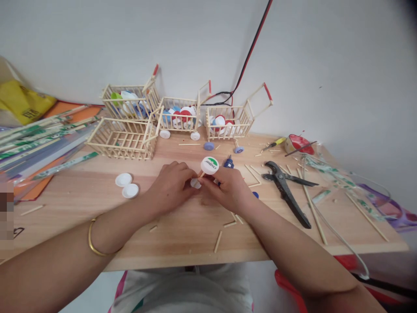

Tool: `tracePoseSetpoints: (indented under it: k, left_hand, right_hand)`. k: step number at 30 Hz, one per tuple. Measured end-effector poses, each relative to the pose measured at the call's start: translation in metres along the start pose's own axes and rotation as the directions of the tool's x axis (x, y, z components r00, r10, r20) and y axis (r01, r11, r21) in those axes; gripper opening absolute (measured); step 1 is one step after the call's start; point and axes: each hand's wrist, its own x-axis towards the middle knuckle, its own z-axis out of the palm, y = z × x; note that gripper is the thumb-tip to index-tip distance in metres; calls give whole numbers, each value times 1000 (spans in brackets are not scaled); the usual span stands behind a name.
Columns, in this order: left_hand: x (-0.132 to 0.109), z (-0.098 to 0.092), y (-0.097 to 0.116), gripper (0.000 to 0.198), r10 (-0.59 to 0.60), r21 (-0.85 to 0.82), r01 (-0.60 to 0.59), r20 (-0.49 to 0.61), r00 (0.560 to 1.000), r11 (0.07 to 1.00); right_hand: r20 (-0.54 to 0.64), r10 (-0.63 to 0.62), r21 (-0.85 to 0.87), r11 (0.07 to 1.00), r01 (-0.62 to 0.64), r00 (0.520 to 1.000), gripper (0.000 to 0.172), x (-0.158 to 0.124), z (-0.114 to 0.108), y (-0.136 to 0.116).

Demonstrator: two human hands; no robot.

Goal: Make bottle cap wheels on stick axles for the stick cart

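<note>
My left hand [172, 184] and my right hand [230, 187] meet above the middle of the wooden table. A white bottle cap [210, 165] with a green print shows at my right fingertips, which are closed on it. Below it, a second white cap [195, 183] is pinched in my left fingers. A short wooden stick [202, 174] shows between the two caps; how it joins them is partly hidden by my fingers. Just behind my right hand lies a dark blue tool or bottle [229, 162], partly covered. Two loose white caps [130, 190] rest left of my left hand.
Several small stick carts [120, 138] stand along the wall, some filled with caps. Pliers [286, 191], a yellow-handled cutter [274, 144], a red-and-white bowl [299, 144] and a pale cable [339, 237] lie right. Packaged sticks [48, 130] pile up left; stick offcuts [218, 241] are scattered near the front edge.
</note>
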Motion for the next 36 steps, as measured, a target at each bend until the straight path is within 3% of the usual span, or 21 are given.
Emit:
tracePoseSetpoints:
  k: [36]
  left_hand:
    - [-1, -1, 0, 15, 1, 2, -1, 5, 1000, 1000]
  right_hand:
    - [-26, 26, 58, 998, -24, 999, 10, 2, 2, 0]
